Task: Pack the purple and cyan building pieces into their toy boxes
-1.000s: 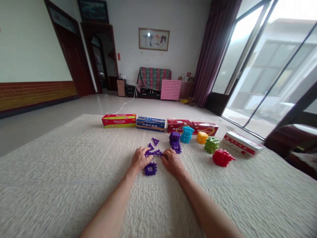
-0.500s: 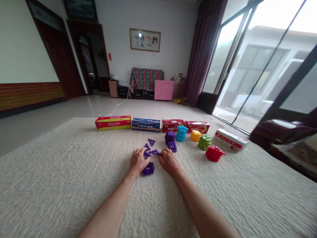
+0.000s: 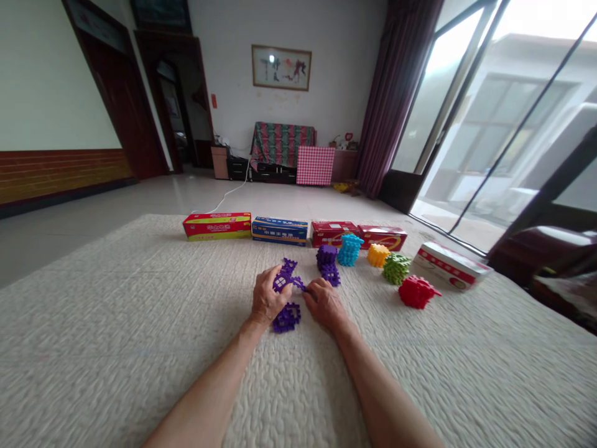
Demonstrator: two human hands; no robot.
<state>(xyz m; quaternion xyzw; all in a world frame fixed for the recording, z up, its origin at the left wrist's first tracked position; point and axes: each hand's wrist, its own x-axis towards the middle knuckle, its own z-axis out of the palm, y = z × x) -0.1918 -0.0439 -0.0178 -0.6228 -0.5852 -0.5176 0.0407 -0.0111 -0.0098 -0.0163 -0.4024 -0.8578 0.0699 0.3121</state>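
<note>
My left hand [image 3: 270, 295] is closed around a flat purple interlocking block piece [image 3: 280, 284] with a window pattern and toothed edges. My right hand [image 3: 325, 302] pinches the end of a narrow purple toothed piece [image 3: 298, 284] that reaches toward the left hand's piece. Whether the two pieces are joined cannot be made out. Just beyond the left fingers is another purple piece [image 3: 290, 266]. Closer to me, below the left hand, several purple pieces [image 3: 286, 318] lie on the quilted cover [image 3: 261, 398].
Right of my hands stand a purple stack [image 3: 327, 255] with a purple piece [image 3: 331, 275] before it, then blue [image 3: 349, 250], yellow [image 3: 378, 254], green [image 3: 396, 269] and red [image 3: 416, 292] stacks. Behind are red-yellow [image 3: 217, 227], blue [image 3: 280, 231], dark red [image 3: 334, 234] and white-red [image 3: 451, 266] boxes.
My left hand has lifted slightly, and the windowed purple piece now shows in its grip. The right hand keeps its pinch beside it. The whole view has shifted a little.
</note>
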